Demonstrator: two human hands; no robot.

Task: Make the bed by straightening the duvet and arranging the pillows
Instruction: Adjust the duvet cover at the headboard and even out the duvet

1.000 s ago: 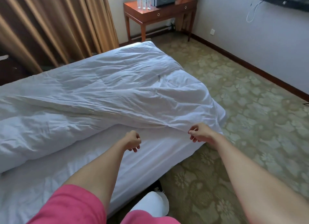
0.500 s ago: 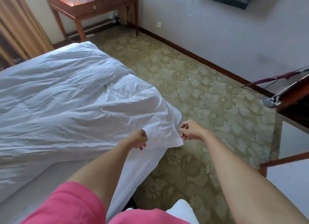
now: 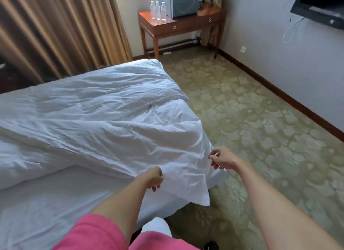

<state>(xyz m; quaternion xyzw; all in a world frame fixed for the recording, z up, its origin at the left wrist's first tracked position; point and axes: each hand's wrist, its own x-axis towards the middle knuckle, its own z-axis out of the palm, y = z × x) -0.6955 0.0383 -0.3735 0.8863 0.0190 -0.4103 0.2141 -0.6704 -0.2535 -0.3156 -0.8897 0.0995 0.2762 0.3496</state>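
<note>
The white duvet lies rumpled across the bed, bunched in a thick fold far to the left of the hands, and its near corner hangs in a point over the mattress edge just below and between them. The left hand is curled, knuckles up, gripping the duvet's near edge; its fingertips are tucked under and hard to make out. The right hand sits at the duvet's side edge, fingers bent and partly spread; whether it actually pinches the cloth cannot be told, since motion blur smears the fingertips. Below the left hand the bare white bedsheet shows. No pillow can be made out. Far beyond the hands stands a wooden side table with three water bottles, beside brown curtains. A wall-mounted television is cut off at the upper right.
</note>
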